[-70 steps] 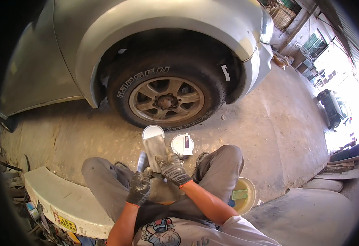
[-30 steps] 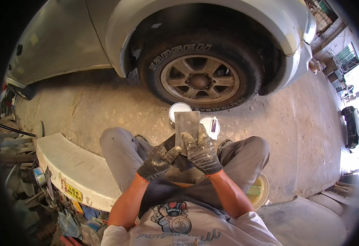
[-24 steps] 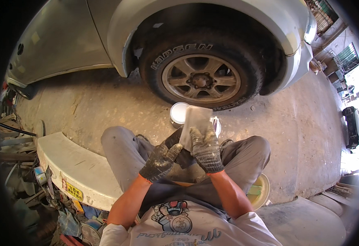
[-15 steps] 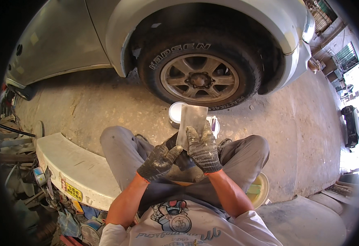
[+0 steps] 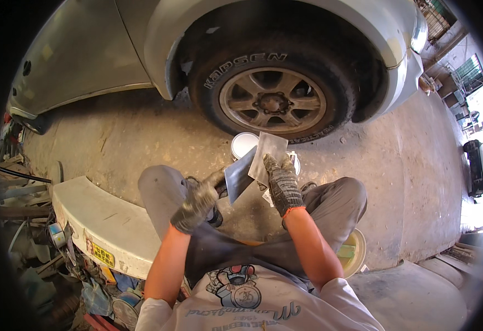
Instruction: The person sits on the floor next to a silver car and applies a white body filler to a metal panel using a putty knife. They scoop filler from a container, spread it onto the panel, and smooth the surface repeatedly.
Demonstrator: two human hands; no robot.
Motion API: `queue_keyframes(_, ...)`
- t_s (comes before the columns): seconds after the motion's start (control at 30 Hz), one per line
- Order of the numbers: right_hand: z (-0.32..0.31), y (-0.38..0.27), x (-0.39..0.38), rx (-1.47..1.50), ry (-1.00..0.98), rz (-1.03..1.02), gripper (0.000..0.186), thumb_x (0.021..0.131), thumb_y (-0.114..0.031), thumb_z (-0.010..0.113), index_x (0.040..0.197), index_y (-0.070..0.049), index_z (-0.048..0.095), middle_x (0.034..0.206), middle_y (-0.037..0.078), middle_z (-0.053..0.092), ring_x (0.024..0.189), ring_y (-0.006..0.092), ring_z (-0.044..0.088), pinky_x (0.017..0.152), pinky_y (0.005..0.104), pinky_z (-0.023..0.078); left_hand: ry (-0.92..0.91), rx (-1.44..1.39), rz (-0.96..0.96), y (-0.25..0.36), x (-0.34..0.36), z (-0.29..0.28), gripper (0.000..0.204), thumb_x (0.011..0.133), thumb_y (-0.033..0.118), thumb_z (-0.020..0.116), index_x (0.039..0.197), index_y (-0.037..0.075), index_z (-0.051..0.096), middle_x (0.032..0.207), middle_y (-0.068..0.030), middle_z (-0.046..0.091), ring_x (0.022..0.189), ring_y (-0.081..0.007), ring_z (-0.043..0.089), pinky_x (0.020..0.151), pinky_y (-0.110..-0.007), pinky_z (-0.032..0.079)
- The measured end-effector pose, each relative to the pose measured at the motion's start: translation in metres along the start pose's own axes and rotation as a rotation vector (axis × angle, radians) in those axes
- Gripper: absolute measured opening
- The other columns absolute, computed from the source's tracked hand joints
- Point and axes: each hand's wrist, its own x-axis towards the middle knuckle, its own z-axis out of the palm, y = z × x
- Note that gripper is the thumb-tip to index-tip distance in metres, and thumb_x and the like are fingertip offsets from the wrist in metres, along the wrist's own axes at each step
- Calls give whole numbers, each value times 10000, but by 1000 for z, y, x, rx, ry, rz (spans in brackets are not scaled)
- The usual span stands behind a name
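Both my hands wear dirty dark knitted gloves with orange cuffs. My left hand [image 5: 200, 205], smeared by motion, grips a dark blue-grey flat sheet [image 5: 239, 175] that looks like a filler spreader. In my right hand [image 5: 283, 185] is a light grey, scuffed rectangular plate [image 5: 273, 145], held upright with fingers at its lower part. The sheet's right edge meets or overlaps the plate's left edge; whether they touch I cannot tell. Just beyond stands a round can with a white top [image 5: 245, 143]. A second white round lid or can [image 5: 295, 160] is partly hidden behind my right hand.
Ahead is a silver car [image 5: 87, 49] with its large wheel [image 5: 273, 103]. A loose white curved body panel [image 5: 103, 220] lies at my left, beside piled scrap [image 5: 37, 265]. At my right sits a pale round tub [image 5: 357, 251] with a green thing inside.
My hands have moved apart. The dark sheet, mostly hidden behind the plate before, now shows at the left in my left hand. The plate has shifted right and tilted.
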Motion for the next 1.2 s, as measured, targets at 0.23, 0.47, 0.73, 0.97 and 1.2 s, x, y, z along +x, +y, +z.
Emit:
queue_keyframes(0.23, 16, 36, 1, -1056, 252, -597, 503, 921, -198, 547, 1401, -146, 407, 1261, 272, 522, 1120, 375, 559, 965, 431, 424, 364, 885, 454, -32, -6, 40, 519, 890, 38, 560, 1366, -62, 378, 1113, -161, 606, 880, -216, 611, 753, -379, 502)
queue_keyframes(0.47, 16, 29, -16, -644, 204, -909, 299, 844, -158, 611, 1128, -70, 638, 1300, 316, 437, 1052, 473, 525, 880, 490, 453, -73, 278, -124, -23, -4, 16, 473, 976, 159, 524, 1394, 5, 366, 1022, -62, 633, 809, -119, 603, 706, -269, 489)
queue_keyframes(0.73, 17, 13, -42, -594, -87, -1018, 306, 808, -130, 620, 1106, -68, 638, 1201, 303, 486, 1057, 476, 514, 896, 542, 417, -401, 80, -263, 0, -14, -11, 411, 949, 72, 533, 1340, -18, 444, 1284, -121, 560, 1159, -175, 528, 983, -287, 413)
queue_keyframes(0.97, 7, -8, -58, -659, -337, -1126, 322, 868, -167, 642, 1144, -13, 578, 1097, 196, 584, 931, 303, 607, 779, 387, 492, -476, -449, -405, -15, -25, -24, 388, 927, -18, 507, 1314, -1, 489, 1279, -124, 563, 1149, -225, 548, 968, -348, 454)
queue_keyframes(1.2, 16, 16, -21, -111, 2, -393, 507, 883, -244, 659, 1244, 51, 462, 1086, 169, 613, 966, 250, 601, 842, 342, 486, -250, 253, -161, -26, -21, 18, 276, 939, 203, 588, 1168, 50, 604, 1090, -76, 641, 1023, -194, 591, 869, -315, 480)
